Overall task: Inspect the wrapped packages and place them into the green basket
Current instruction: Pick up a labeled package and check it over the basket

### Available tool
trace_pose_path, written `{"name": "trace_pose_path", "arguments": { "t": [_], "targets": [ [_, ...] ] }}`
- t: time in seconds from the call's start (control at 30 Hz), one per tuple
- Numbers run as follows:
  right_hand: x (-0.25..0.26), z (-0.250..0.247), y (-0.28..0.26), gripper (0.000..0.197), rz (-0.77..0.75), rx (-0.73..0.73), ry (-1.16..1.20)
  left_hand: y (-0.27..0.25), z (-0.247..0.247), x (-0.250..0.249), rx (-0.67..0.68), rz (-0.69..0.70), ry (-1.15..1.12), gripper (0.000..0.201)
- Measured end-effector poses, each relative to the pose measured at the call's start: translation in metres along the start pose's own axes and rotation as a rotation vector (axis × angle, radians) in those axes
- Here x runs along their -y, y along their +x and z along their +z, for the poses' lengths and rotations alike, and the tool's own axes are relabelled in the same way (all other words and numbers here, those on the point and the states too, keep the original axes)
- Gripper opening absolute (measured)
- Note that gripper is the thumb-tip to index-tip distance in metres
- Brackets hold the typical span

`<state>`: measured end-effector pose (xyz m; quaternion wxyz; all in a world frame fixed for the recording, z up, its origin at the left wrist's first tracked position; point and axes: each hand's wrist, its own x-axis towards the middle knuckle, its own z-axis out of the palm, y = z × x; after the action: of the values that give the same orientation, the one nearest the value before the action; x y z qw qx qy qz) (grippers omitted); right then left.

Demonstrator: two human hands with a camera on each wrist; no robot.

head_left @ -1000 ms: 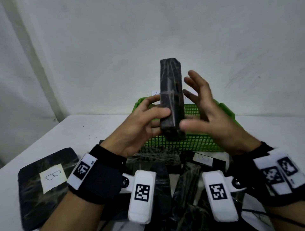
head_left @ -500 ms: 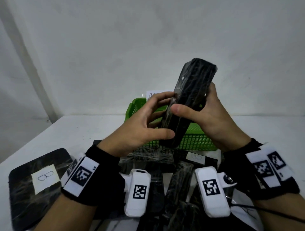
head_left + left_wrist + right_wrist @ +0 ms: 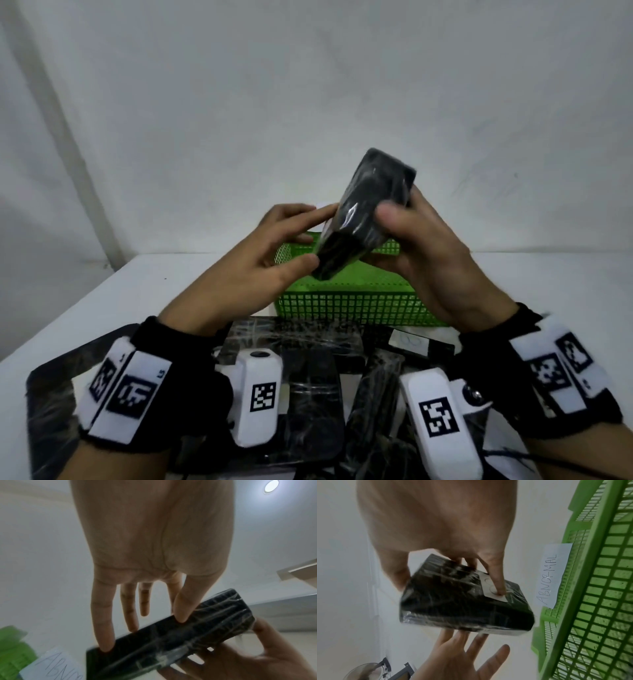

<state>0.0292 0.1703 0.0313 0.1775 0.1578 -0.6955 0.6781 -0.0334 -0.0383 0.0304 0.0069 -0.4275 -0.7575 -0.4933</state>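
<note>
A black package in clear wrap (image 3: pixel 363 212) is held tilted in the air above the green mesh basket (image 3: pixel 342 305). My right hand (image 3: pixel 400 219) grips its upper part, thumb on the front and fingers behind. In the right wrist view the package (image 3: pixel 453 608) carries a white label (image 3: pixel 489 584), and my index finger (image 3: pixel 498 585) presses on it. My left hand (image 3: pixel 308 236) has straight fingers, and its tips touch the package's lower left edge (image 3: pixel 171 642). The basket (image 3: pixel 590 601) bears a paper tag reading ABNORMAL (image 3: pixel 551 574).
Several more black wrapped packages (image 3: pixel 308 394) lie in a heap on the white table (image 3: pixel 171 284) below my wrists. One flat package (image 3: pixel 48 411) lies at the near left. The basket stands just behind the heap, close to the white wall.
The package went from upright to leaning right. My right hand, open beside it before, now grips it. My left hand let go its grip and now only touches the lower edge.
</note>
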Motion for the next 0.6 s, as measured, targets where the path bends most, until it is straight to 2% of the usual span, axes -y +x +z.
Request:
{"name": "trace_pose_path", "arguments": {
  "t": [0.13, 0.27, 0.33, 0.43, 0.5, 0.53, 0.6],
  "targets": [
    [0.002, -0.004, -0.002, 0.051, -0.226, -0.050, -0.208, 0.002, 0.007, -0.002, 0.021, -0.055, -0.143, 0.055],
    [0.000, -0.008, -0.005, 0.064, -0.252, -0.051, -0.345, 0.005, 0.009, -0.005, 0.038, -0.143, -0.275, 0.047],
    [-0.003, -0.005, -0.006, 0.076, -0.237, -0.031, -0.460, 0.005, 0.013, -0.008, 0.023, -0.206, -0.383, 0.050],
    [-0.008, -0.001, -0.006, 0.106, -0.240, 0.063, -0.593, 0.007, 0.019, -0.011, -0.034, -0.254, -0.473, 0.060],
    [-0.011, 0.000, -0.007, 0.117, -0.231, 0.132, -0.575, 0.009, 0.018, -0.008, -0.066, -0.247, -0.513, 0.056],
    [-0.010, 0.000, -0.007, 0.115, -0.227, 0.129, -0.505, 0.009, 0.017, -0.005, -0.069, -0.244, -0.534, 0.057],
    [-0.007, -0.001, -0.005, 0.106, -0.194, -0.004, -0.348, 0.010, 0.015, 0.001, -0.060, -0.220, -0.587, 0.063]
  ]
}}
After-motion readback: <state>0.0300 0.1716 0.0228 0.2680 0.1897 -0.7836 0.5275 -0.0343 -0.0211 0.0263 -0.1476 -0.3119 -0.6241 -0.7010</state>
